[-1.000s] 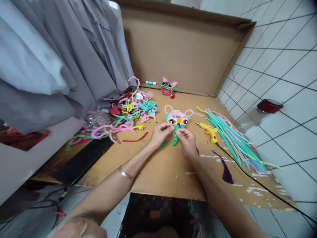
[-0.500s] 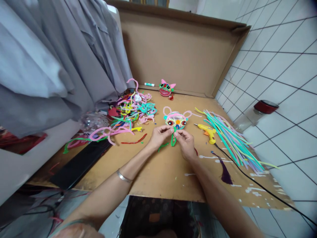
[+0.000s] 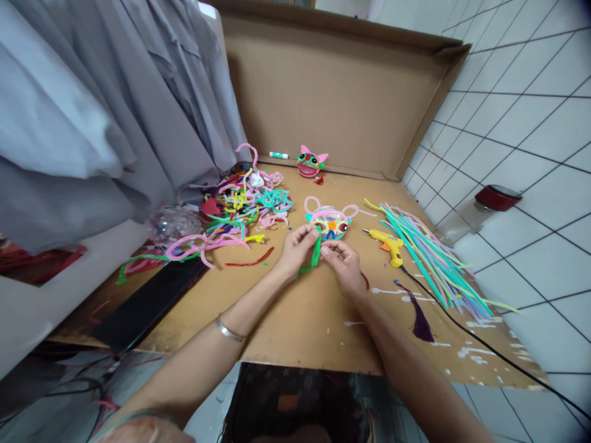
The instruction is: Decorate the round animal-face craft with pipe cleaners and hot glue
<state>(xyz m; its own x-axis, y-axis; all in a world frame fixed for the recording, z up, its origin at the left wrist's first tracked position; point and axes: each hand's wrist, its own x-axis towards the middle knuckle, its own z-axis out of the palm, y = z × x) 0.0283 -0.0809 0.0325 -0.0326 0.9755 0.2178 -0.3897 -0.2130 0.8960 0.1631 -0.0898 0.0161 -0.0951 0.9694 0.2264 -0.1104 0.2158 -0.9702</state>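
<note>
Green fuzzy-stem piece [image 3: 316,249], one: bent double, hanging from the left fingertips, in front of the decorated face [image 3: 341,235].
Left hand [image 3: 295,249]: thumb and forefinger pinched on the piece's upper end.
Right hand [image 3: 346,261]: thumb and forefinger nearly together, just beside the piece's edge; whether they grip it cannot be told.
Change: half a second ago the piece hung as an open loop between both hands; now it is narrower, higher and nearer the left hand, which appears to carry it. For the work, this reads as a shift in handling, the piece not visibly fixed to the face.
Surface: brown tabletop [image 3: 295,326], white-streaked beyond the right wrist. Left of the left hand, a red strip [image 3: 252,261]; farther off, a tangled heap of coloured stems [image 3: 240,203]. Right of the right hand, a yellow glue gun [image 3: 392,246], a purple tassel [image 3: 420,320], a bundle of straight stems [image 3: 429,258].
Room: cardboard panel [image 3: 323,92] beyond both hands; grey cloth [image 3: 175,111] far left; white tiled wall [image 3: 530,123] far right.
</note>
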